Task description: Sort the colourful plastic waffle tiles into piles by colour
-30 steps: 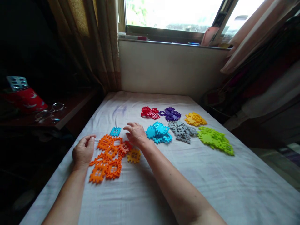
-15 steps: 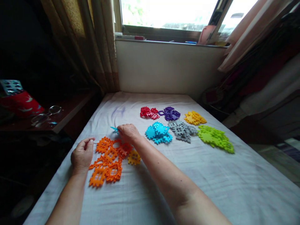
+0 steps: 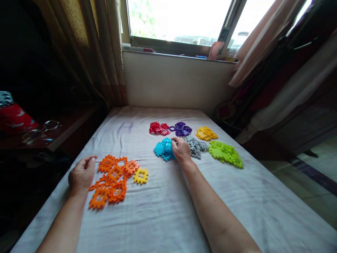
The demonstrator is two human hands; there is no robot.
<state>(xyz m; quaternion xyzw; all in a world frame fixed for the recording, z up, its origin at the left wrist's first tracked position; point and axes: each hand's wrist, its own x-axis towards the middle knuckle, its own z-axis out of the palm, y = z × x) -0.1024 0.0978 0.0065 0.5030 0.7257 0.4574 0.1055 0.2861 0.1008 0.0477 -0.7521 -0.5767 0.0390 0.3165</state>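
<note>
The right hand (image 3: 181,150) is at the right side of the blue pile (image 3: 159,150). Its thumb and fingers are pinched on a blue piece (image 3: 168,145) at the top of that pile. The hand gets in the way a bit, hiding the right edge of the blue pile and some of the gray pile (image 3: 197,147) next to it.

The left hand (image 3: 81,175) rests on the white cloth (image 3: 163,214), just left of the orange pieces (image 3: 115,173). Its fingers are curled in near the thumb (I can't tell if they are closed all the way). The orange pieces lie in a bunch, some on top of others. A yellow square (image 3: 141,176) with a little window in it sits just to their right.

Farther back are a red pile (image 3: 156,128), a purple pile (image 3: 183,130) and a yellow pile (image 3: 206,133). The green pile (image 3: 225,154) is right of the gray one, well apart from the hand.

On the left, a brown table (image 3: 68,130) holds some glasses (image 3: 34,135) and a red holder (image 3: 15,119) with white shapes on it. A gold curtain (image 3: 86,52) hangs beside the bright window (image 3: 173,21), and pink cloth (image 3: 263,45) hangs on the right.
</note>
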